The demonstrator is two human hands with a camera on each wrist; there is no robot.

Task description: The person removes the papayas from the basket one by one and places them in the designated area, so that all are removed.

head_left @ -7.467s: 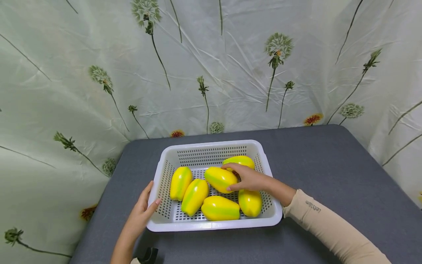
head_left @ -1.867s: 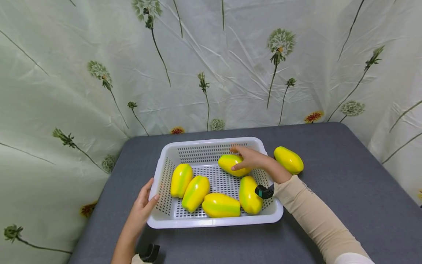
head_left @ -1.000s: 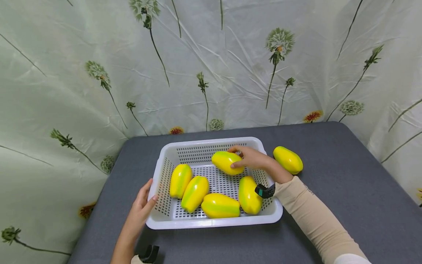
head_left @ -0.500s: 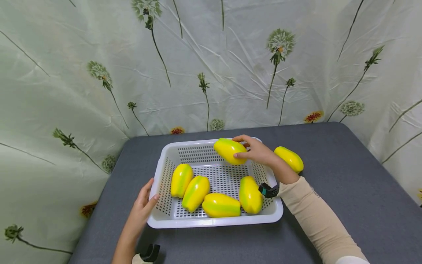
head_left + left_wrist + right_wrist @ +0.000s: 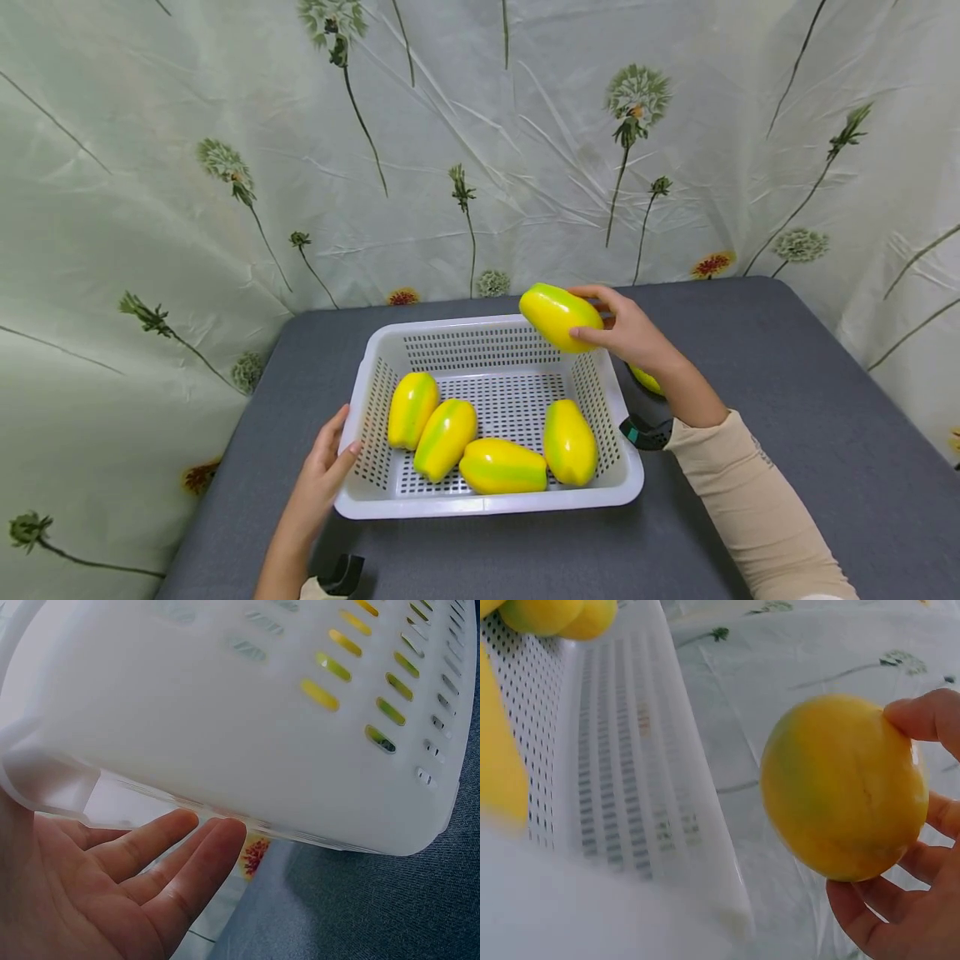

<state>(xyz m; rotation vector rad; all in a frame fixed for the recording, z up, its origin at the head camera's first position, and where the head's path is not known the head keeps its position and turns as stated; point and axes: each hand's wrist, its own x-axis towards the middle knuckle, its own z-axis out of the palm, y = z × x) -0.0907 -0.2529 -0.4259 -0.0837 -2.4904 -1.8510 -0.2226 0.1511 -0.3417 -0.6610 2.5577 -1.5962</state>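
Your right hand (image 5: 630, 333) pinches a yellow-green fruit (image 5: 558, 317) between the thumb on one side and the fingertips on the other, and holds it up over the far right corner of the white basket (image 5: 487, 506), tilted, its free end pointing inward across the basket's far rim. Your right wrist view shows the curled fingers spread a little along the fruit's skin, with the fruit apart from the basket's wall. Your left hand (image 5: 322, 458) rests at the basket's left wall: the fingers lie nearly straight along the outside, slightly spread, while the thumb reaches to the rim; how firmly they press, you cannot tell from here. Four more fruits lie on the basket's perforated floor. You have a leftmost fruit (image 5: 413, 411) near the basket's left wall, a slanted fruit (image 5: 446, 440) just beside it, a crosswise fruit (image 5: 503, 467) along the basket's near wall, and a rightmost fruit (image 5: 571, 442) near the basket's right wall. Beyond the basket's right wall, an outside fruit (image 5: 647, 381) sits on the grey table (image 5: 757, 358), mostly hidden behind your right forearm. Your right wrist carries a black band (image 5: 647, 433) just outside the basket's right rim. Behind the basket hangs a pale flower-printed sheet (image 5: 540, 167).
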